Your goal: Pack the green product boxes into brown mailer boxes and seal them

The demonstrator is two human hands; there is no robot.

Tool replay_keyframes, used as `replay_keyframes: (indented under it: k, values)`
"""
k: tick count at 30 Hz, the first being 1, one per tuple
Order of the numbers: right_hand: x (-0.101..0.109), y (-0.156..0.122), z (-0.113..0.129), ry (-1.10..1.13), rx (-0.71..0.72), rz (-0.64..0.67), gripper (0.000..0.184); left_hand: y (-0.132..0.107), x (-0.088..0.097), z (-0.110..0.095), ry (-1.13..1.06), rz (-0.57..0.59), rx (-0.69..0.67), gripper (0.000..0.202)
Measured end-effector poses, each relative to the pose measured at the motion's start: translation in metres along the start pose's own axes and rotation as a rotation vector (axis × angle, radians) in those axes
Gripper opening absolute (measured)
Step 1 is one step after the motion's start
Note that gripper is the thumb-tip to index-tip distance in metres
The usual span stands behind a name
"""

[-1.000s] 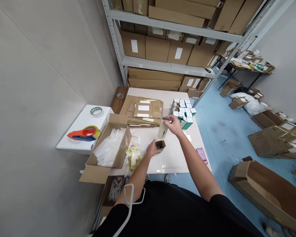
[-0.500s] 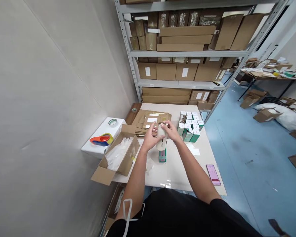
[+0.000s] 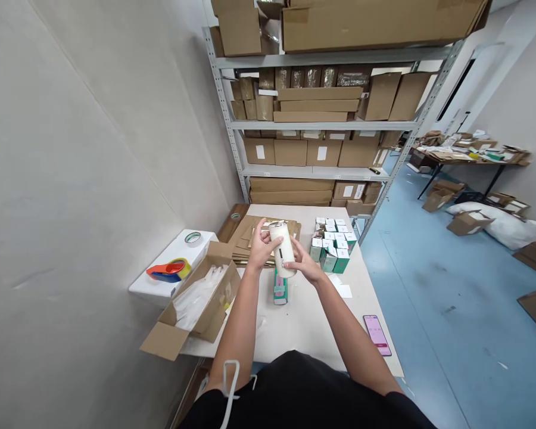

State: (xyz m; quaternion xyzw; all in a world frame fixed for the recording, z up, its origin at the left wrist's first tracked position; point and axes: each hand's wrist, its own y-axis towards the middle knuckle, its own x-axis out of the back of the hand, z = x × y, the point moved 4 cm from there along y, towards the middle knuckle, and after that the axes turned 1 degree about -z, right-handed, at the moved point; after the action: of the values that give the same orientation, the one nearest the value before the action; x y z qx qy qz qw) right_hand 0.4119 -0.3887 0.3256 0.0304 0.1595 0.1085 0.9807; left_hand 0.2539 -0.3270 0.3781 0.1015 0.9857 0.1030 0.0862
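Both my hands hold a white cylindrical bottle (image 3: 283,248) with a metal top, raised above the white table (image 3: 312,322). My left hand (image 3: 261,244) grips its upper part. My right hand (image 3: 304,264) cups its lower end. Just below the bottle an open green-and-white carton (image 3: 280,289) stands upright on the table. To the right sits a cluster of several matching small green-and-white cartons (image 3: 333,241).
A stack of flattened cardboard (image 3: 250,235) lies at the table's far side. An open box of plastic bags (image 3: 201,295) hangs off the left edge, beside a white stand with tape dispenser (image 3: 167,271) and tape roll (image 3: 193,238). A phone (image 3: 377,334) lies at right. Shelving with boxes (image 3: 317,149) stands behind.
The bottle has been lifted and held by both hands; a second ago my left hand was on the open carton. The camera has tilted up.
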Motion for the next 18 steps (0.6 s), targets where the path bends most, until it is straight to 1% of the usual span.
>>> replay_keyframes:
  k: [1, 3, 6, 7, 9, 12, 13, 15, 18]
  values:
    - [0.000, -0.001, -0.001, -0.004, 0.016, -0.024, 0.127, 0.001, -0.005, 0.001, -0.016, 0.025, 0.016, 0.113]
    - [0.001, -0.001, 0.000, -0.039, 0.063, -0.110, 0.132, 0.002, -0.015, 0.002, 0.004, 0.069, 0.039, 0.117]
    - [0.002, -0.003, 0.003, -0.108, 0.143, -0.213, 0.142, 0.005, -0.023, 0.002, 0.083, 0.076, 0.041, 0.127]
    - [0.001, -0.004, 0.004, -0.118, 0.157, -0.216, 0.144, 0.006, -0.024, 0.001, 0.094, 0.064, 0.040, 0.129]
    - [-0.001, -0.006, 0.006, -0.110, 0.142, -0.173, 0.143, 0.008, -0.024, 0.001, 0.078, 0.048, 0.047, 0.132]
    - [-0.004, -0.008, 0.006, -0.073, 0.084, -0.107, 0.136, 0.008, -0.023, 0.002, 0.026, 0.103, 0.078, 0.132]
    - [-0.004, -0.009, 0.006, -0.067, 0.075, -0.114, 0.136, 0.007, -0.023, 0.002, 0.016, 0.126, 0.082, 0.131]
    - [-0.005, -0.009, 0.005, -0.079, 0.088, -0.177, 0.139, 0.006, -0.024, 0.001, 0.023, 0.143, 0.069, 0.131]
    - [-0.006, -0.008, 0.000, -0.118, 0.145, -0.269, 0.145, 0.005, -0.023, -0.003, 0.057, 0.110, 0.029, 0.137]
